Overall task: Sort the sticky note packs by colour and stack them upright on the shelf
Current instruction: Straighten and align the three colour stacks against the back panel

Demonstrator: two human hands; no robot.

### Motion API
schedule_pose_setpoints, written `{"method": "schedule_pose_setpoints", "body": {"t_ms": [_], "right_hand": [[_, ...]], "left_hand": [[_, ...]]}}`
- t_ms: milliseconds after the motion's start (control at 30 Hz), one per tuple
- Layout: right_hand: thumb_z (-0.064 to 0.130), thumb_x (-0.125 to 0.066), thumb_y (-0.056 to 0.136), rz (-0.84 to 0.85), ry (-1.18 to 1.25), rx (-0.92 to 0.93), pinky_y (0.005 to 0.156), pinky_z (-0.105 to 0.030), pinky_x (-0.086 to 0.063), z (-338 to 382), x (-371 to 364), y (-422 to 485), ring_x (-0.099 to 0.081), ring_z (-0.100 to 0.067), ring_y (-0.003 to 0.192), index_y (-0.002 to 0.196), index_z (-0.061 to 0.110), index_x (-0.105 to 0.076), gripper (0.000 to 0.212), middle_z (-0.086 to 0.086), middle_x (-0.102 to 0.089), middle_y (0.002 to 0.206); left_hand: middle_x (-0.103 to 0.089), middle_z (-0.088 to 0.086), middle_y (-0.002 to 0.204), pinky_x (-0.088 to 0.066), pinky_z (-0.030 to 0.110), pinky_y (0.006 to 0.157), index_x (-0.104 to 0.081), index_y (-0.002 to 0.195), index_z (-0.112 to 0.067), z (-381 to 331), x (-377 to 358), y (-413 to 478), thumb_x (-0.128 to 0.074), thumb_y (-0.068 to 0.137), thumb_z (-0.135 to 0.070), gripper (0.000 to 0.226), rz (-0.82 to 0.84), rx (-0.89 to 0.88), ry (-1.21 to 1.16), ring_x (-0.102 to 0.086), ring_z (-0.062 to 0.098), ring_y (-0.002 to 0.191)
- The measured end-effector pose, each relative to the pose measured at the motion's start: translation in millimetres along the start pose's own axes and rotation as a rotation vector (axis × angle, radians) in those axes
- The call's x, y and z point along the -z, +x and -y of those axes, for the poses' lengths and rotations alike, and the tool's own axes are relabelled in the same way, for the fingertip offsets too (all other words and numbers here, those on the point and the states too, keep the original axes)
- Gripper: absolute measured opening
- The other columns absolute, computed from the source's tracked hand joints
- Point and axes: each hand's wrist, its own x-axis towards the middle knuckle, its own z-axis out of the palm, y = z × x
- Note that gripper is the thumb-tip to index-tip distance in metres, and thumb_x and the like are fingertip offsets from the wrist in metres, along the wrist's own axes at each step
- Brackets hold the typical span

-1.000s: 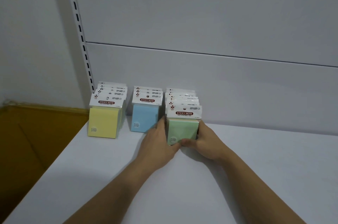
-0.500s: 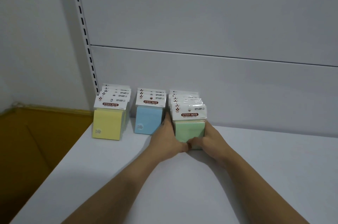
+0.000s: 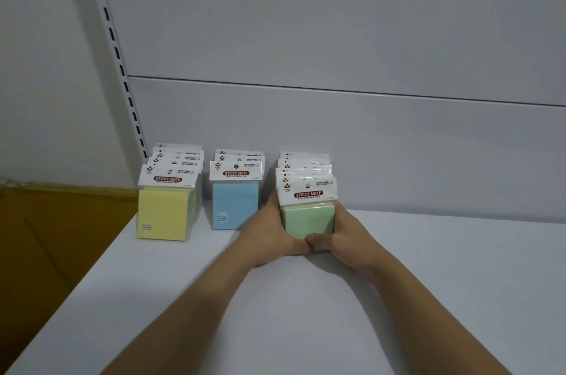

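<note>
Three upright rows of sticky note packs stand at the back of the white shelf [image 3: 428, 282]: yellow packs [image 3: 164, 212] on the left, blue packs [image 3: 234, 206] in the middle, green packs [image 3: 307, 220] on the right. My left hand [image 3: 272, 233] grips the left side of the green row and my right hand [image 3: 346, 236] grips its right side. Both thumbs meet across the lower front of the front green pack. The rear green packs show only their white header cards.
A slotted shelf upright [image 3: 122, 74] runs up behind the yellow row. Grey back panels [image 3: 367, 135] close the shelf behind the packs. A brown cardboard box [image 3: 55, 236] sits beyond the shelf's left edge. Bare shelf surface lies to the right of the green row.
Both hands have kept their hold on the green row and squeezed it slightly back toward the panel. The yellow and blue rows have not moved.
</note>
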Motion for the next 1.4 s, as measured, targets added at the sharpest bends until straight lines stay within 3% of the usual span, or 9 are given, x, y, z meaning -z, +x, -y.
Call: {"method": "schedule_pose_setpoints", "body": {"t_ms": [267,500,767,900,1000,1100,1233,1300,1400], "right_hand": [[0.002,-0.071,0.075,-0.067,-0.025,-0.004,0.085,-0.023,-0.049,4.6,-6.5,-2.2,-0.061,-0.006,0.103,0.121,0.029,-0.05,0.058,0.014,-0.064,0.11],[0.002,-0.071,0.075,-0.07,-0.028,0.0,0.083,-0.022,-0.049,5.9,-6.2,-2.3,-0.061,-0.009,0.104,0.123,0.025,-0.051,0.057,0.01,-0.065,0.112],[0.02,-0.083,0.059,-0.08,0.043,0.061,0.095,-0.041,-0.051,22.3,0.3,-7.1,-0.064,-0.007,0.105,0.12,0.035,-0.053,0.07,0.015,-0.067,0.114],[0.027,-0.08,0.073,-0.437,-0.115,0.081,0.11,-0.043,-0.036,46.5,0.1,-14.1,-0.041,-0.015,0.133,0.145,0.027,-0.032,0.087,0.007,-0.04,0.147],[0.019,-0.071,0.082,-0.677,-0.129,0.412,0.097,-0.029,-0.045,76.0,-21.8,-35.7,-0.051,-0.011,0.118,0.135,0.023,-0.043,0.06,0.003,-0.049,0.135],[0.023,-0.06,0.085,-0.439,-0.138,0.538,0.085,-0.018,-0.049,89.6,-70.5,-52.7,-0.057,-0.002,0.104,0.126,0.023,-0.053,0.042,0.012,-0.057,0.116],[0.024,-0.049,0.095,-0.061,0.008,0.152,0.086,-0.009,-0.039,82.2,-112.5,-48.7,-0.049,0.011,0.101,0.121,0.035,-0.045,0.028,0.029,-0.048,0.106],[0.019,-0.046,0.094,-0.032,0.065,0.072,0.081,-0.011,-0.041,76.7,-119.4,-40.0,-0.054,0.007,0.099,0.111,0.031,-0.048,0.021,0.021,-0.057,0.106],[0.02,-0.046,0.092,-0.104,0.127,0.022,0.096,-0.03,-0.043,70.7,-128.0,-22.7,-0.054,-0.009,0.111,0.126,0.033,-0.044,0.037,0.005,-0.055,0.122]], "left_hand": [[-0.067,-0.009,0.112,-0.054,0.036,0.086,-0.049,0.126,-0.028,-7.6,3.4,-3.7,-0.09,0.051,-0.032,0.086,-0.123,0.079,0.149,-0.063,0.015,0.101],[-0.066,0.0,0.112,-0.051,0.034,0.079,-0.053,0.121,-0.019,-15.0,-0.6,-11.7,-0.086,0.059,-0.041,0.073,-0.197,0.107,0.312,-0.062,0.021,0.099],[-0.064,-0.002,0.116,-0.051,0.038,0.086,-0.045,0.13,-0.024,-16.3,19.0,-27.0,-0.081,0.064,-0.051,0.08,-0.256,0.036,0.318,-0.061,0.02,0.103],[-0.061,-0.007,0.12,-0.049,0.035,0.09,-0.05,0.13,-0.026,-12.8,47.2,-32.8,-0.073,0.078,-0.04,0.058,-0.37,0.032,0.272,-0.059,0.014,0.105],[-0.056,-0.002,0.129,-0.048,0.039,0.093,-0.042,0.135,-0.023,-6.4,66.2,-37.2,-0.067,0.084,-0.036,0.058,-0.404,0.057,0.393,-0.056,0.02,0.113],[-0.055,0.001,0.131,-0.048,0.038,0.095,-0.041,0.136,-0.021,9.1,69.0,-41.2,-0.068,0.084,-0.031,0.06,-0.389,0.144,0.392,-0.055,0.023,0.115],[-0.063,0.001,0.114,-0.054,0.037,0.085,-0.05,0.122,-0.022,24.3,63.5,-45.0,-0.068,0.079,-0.023,0.046,-0.341,0.169,0.25,-0.061,0.019,0.1],[-0.059,0.005,0.119,-0.053,0.039,0.088,-0.045,0.126,-0.017,27.4,62.0,-43.5,-0.07,0.077,-0.019,0.055,-0.344,0.177,0.218,-0.059,0.023,0.107],[-0.058,0.008,0.121,-0.052,0.043,0.09,-0.041,0.13,-0.015,30.6,59.8,-36.5,-0.069,0.077,-0.024,0.061,-0.35,0.199,0.125,-0.058,0.025,0.109]]}}
